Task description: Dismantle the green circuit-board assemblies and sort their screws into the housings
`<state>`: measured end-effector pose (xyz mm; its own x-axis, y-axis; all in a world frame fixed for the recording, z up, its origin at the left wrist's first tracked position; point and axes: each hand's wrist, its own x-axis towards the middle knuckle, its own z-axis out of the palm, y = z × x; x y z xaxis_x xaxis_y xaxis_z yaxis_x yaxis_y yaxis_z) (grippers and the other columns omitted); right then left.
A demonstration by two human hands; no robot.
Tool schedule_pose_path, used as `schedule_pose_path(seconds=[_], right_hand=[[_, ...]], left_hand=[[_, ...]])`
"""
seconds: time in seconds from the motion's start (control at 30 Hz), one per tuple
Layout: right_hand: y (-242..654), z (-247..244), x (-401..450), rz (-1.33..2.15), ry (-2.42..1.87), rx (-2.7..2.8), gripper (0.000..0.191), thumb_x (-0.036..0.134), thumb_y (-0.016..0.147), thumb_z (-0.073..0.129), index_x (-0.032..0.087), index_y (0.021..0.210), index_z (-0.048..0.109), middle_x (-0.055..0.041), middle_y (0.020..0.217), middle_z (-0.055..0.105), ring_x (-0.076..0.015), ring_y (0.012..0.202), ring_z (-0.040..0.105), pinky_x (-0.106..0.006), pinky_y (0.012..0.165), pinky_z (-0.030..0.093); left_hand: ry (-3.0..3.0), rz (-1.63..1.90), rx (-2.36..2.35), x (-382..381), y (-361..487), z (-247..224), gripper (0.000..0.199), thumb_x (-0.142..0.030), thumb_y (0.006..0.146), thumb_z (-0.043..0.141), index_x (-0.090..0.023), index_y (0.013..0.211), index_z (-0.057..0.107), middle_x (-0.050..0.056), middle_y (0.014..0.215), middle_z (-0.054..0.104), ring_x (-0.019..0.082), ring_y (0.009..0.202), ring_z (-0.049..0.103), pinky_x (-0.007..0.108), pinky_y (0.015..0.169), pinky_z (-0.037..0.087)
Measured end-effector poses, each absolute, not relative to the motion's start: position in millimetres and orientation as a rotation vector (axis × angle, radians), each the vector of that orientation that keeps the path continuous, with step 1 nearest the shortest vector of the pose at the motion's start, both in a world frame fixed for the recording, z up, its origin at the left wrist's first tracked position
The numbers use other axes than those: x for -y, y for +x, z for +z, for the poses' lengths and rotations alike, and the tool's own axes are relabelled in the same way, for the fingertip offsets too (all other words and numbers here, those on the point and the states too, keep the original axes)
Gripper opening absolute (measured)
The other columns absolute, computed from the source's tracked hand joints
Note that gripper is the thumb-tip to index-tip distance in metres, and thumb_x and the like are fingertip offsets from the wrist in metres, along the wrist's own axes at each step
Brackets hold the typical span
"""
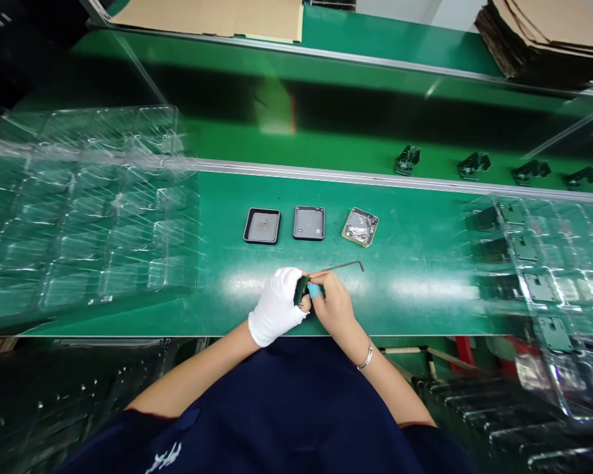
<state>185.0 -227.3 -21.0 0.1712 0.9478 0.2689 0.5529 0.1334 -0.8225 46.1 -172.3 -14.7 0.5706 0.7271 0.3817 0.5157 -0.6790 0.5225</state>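
My left hand [277, 308], in a white glove with bare fingertips, is closed around a small dark green part [301, 291] near the table's front edge. My right hand [335, 304], bare with a blue wrap on one finger, has its fingers pinched against the right side of that part. Whatever lies between the right fingertips is too small to make out. Just beyond the hands an L-shaped hex key [346, 265] points right, its near end hidden by the fingers. Three small square trays, the left [262, 226], middle [309, 223] and right [360, 227], hold small metal pieces.
Clear plastic compartment trays stand at the left [89, 217] and right [563, 263], the right one holding several green parts. Several dark green assemblies [408, 160] line the ledge at the back right. Cardboard [212, 16] lies on the upper shelf.
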Motion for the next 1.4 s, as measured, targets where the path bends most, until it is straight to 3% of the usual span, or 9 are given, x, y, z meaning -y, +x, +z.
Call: schedule_pose_path(seconds=[0.13,0.23,0.37,0.53,0.73,0.9,1.07,1.27,1.4], right_hand=[[198.7,-5.1,222.4,0.655,-1.467,1.468,0.023,0.017,0.086,0.051,0.023,0.108,0.053,-0.0073,0.107,0.063,-0.0198,0.102,0.061,-0.037,0.09,0.05],[213.0,3.8,215.4,0.598,-1.45,1.537,0.02,0.018,0.087,0.052,0.024,0.105,0.056,-0.0079,0.109,0.063,-0.0207,0.106,0.06,-0.039,0.093,0.048],[233.0,9.6,184.5,0.512,-1.559,1.629,0.014,0.019,0.089,0.05,0.021,0.097,0.06,-0.0071,0.099,0.065,-0.0206,0.097,0.061,-0.036,0.087,0.049],[238.6,14.6,112.6,0.553,-1.73,2.045,0.024,0.01,0.088,0.045,0.017,0.098,0.065,-0.0078,0.102,0.067,-0.0204,0.099,0.059,-0.032,0.088,0.045],[223.1,8.1,63.3,0.468,-1.796,2.514,0.032,0.001,0.083,0.044,0.016,0.1,0.067,-0.0097,0.106,0.066,-0.0214,0.101,0.057,-0.03,0.087,0.042],[223.2,2.3,65.3,0.451,-1.885,2.511,0.026,0.006,0.085,0.046,0.016,0.099,0.065,-0.0118,0.105,0.065,-0.0225,0.1,0.057,-0.031,0.085,0.041],[222.8,-1.4,66.2,0.54,-1.817,2.413,0.028,0.003,0.082,0.047,0.017,0.1,0.063,-0.0077,0.104,0.065,-0.0188,0.099,0.057,-0.027,0.087,0.04],[217.7,-10.7,60.7,0.649,-1.728,2.268,0.022,0.001,0.075,0.052,0.017,0.086,0.063,-0.0045,0.089,0.065,-0.0163,0.086,0.058,-0.026,0.08,0.04],[225.4,-12.1,57.1,0.642,-1.702,2.206,0.022,0.0,0.074,0.051,0.016,0.084,0.061,-0.0032,0.085,0.064,-0.0144,0.079,0.056,-0.024,0.076,0.04]], left_hand=[[2.238,0.807,-0.96,164.5,39.4,-24.0,0.039,-0.033,0.077,0.055,-0.017,0.11,0.044,0.009,0.099,0.054,0.024,0.092,0.059,0.04,0.08,0.053],[2.118,0.782,-0.971,160.2,33.4,-32.9,0.039,-0.034,0.078,0.056,-0.018,0.112,0.043,0.009,0.104,0.053,0.024,0.097,0.059,0.042,0.086,0.052],[2.005,0.755,-0.983,158.3,26.3,-39.7,0.042,-0.032,0.08,0.057,-0.018,0.117,0.042,0.012,0.117,0.053,0.027,0.114,0.055,0.046,0.098,0.047],[1.84,0.792,-0.891,157.1,16.4,-37.5,0.056,-0.04,0.085,0.055,-0.02,0.134,0.034,0.015,0.136,0.047,0.029,0.128,0.047,0.05,0.108,0.039],[1.789,0.92,-0.999,149.9,0.6,-35.1,0.043,-0.035,0.088,0.053,-0.021,0.128,0.043,0.013,0.132,0.05,0.026,0.124,0.051,0.047,0.103,0.046],[1.861,0.912,-1.031,143.1,-5.7,-26.6,0.033,-0.033,0.089,0.052,-0.02,0.119,0.052,0.01,0.121,0.058,0.023,0.114,0.058,0.042,0.098,0.051],[1.952,0.901,-1.06,134.3,-3.9,-17.6,0.028,-0.034,0.089,0.05,-0.02,0.113,0.056,0.008,0.115,0.063,0.021,0.108,0.061,0.04,0.096,0.052],[2.416,0.798,-1.196,107.5,-7.2,-25.3,0.033,-0.025,0.085,0.05,-0.017,0.116,0.059,0.014,0.132,0.057,0.032,0.129,0.047,0.052,0.107,0.038],[2.555,0.582,-1.218,93.3,-6.9,-34.5,0.042,-0.022,0.08,0.054,-0.016,0.122,0.058,0.016,0.135,0.055,0.035,0.13,0.046,0.054,0.106,0.036]])
